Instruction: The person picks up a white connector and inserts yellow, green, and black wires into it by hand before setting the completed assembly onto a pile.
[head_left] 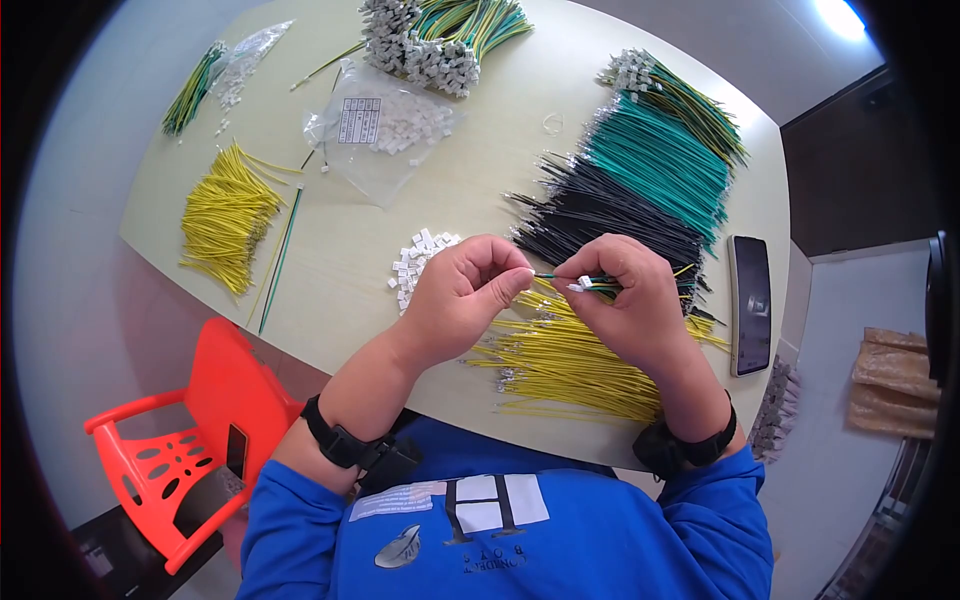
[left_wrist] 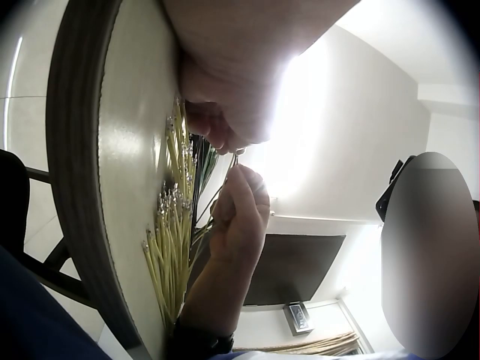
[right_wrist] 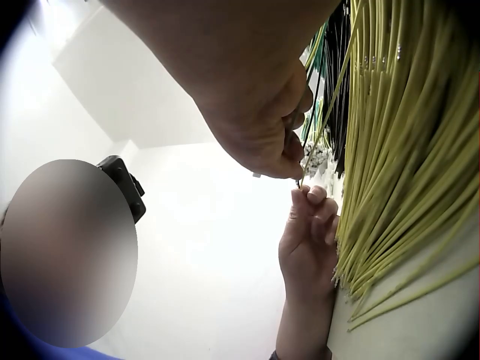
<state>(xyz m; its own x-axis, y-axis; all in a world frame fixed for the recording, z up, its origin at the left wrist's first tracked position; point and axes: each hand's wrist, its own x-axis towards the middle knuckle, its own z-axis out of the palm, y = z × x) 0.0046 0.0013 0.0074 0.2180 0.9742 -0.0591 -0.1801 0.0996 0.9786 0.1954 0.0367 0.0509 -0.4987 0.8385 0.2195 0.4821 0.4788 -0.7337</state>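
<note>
In the head view, my left hand (head_left: 465, 295) pinches a small white connector between thumb and forefinger, mostly hidden by the fingertips. A short stretch of green wire (head_left: 544, 276) spans the gap to my right hand (head_left: 635, 300), whose thumb and forefinger pinch it. Another white connector (head_left: 586, 284) with wires sticks out from the curled right fingers. Both hands are above the table, close over bundles of yellow wires (head_left: 575, 360) and black wires (head_left: 600, 215). Loose white connectors (head_left: 408, 268) lie in a pile beside the left hand. The right wrist view shows the fingertips of both hands almost meeting.
Green wires (head_left: 655, 155) lie beyond the black ones. A clear bag of connectors (head_left: 385, 130), finished-looking bundles (head_left: 440, 45) and another yellow bundle (head_left: 228, 220) are farther off. A phone (head_left: 750, 305) lies at the right table edge; a red chair (head_left: 215, 430) stands left.
</note>
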